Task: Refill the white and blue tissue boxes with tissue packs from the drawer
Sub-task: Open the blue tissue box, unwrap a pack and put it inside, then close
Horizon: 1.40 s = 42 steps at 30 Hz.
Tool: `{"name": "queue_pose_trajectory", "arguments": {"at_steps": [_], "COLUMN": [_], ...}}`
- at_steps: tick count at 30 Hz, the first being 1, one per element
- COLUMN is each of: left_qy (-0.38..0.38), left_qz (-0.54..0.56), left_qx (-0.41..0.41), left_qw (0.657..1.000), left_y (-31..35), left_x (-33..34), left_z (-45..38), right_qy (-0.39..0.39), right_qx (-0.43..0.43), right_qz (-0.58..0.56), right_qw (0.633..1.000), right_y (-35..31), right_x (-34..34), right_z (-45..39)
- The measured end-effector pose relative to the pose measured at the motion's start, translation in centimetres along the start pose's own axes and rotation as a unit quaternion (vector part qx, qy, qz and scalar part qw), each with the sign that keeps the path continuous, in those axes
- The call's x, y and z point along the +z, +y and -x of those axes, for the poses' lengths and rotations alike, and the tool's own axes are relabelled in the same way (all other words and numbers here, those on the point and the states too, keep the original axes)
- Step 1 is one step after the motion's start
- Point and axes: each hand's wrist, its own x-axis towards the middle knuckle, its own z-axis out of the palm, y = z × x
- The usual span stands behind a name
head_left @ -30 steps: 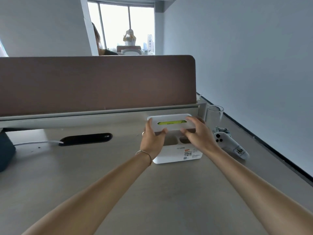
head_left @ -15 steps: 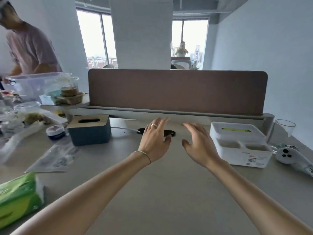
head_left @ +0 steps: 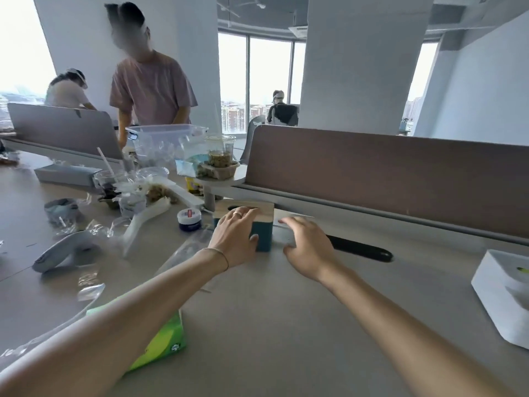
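Note:
The blue tissue box (head_left: 265,239), teal with a pale wooden lid, stands on the desk against the brown divider. My left hand (head_left: 236,239) grips its near left corner, with fingers over the lid's slot and the thumb on the front face. Just right of the box, my right hand (head_left: 307,247) hovers with fingers spread and nothing in it. At the right edge of the view sits the white tissue box (head_left: 498,282), a green strip showing in its top. A green tissue pack (head_left: 163,342) lies on the desk under my left forearm.
The brown divider (head_left: 386,173) runs along the back of the desk, with a black cable slot (head_left: 360,250) before it. Left of the blue box are a small round jar (head_left: 189,219), food containers (head_left: 171,150), plastic wrappers and a grey controller (head_left: 65,253). A person in a pink shirt (head_left: 151,87) stands behind.
My view has swung left from the white box to the blue one. Both hands left the white box and crossed the desk; my left hand now holds the blue box.

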Motion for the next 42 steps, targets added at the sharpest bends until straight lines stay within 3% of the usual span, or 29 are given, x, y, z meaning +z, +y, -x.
{"name": "queue_pose_trajectory", "arguments": {"at_steps": [6, 9, 18, 26, 42], "left_qy": [-0.071, -0.109, -0.077, -0.078, -0.094], "left_qz": [-0.096, -0.082, -0.036, -0.003, 0.090], "left_qx": [0.011, 0.030, 0.040, 0.118, 0.250], "left_qw": [0.993, 0.990, 0.996, 0.990, 0.959], "left_y": [-4.7, -5.0, -3.8, 3.9, 19.5], "left_x": [2.0, 2.7, 2.0, 0.0, 3.8], "left_z": [-4.6, -6.1, -6.0, -0.9, 10.2], "right_qy": [-0.020, -0.031, -0.030, 0.023, 0.035], "right_qx": [-0.003, -0.005, -0.022, -0.008, 0.078], "right_qz": [0.010, 0.013, -0.010, 0.000, 0.020], "right_qw": [1.000, 0.999, 0.999, 1.000, 0.996], "right_y": [0.3, 0.9, 2.1, 4.1, 8.6], "right_x": [3.5, 4.7, 5.0, -1.6, -10.8], "right_z": [-4.3, -5.1, -4.7, 2.3, 22.5]}}
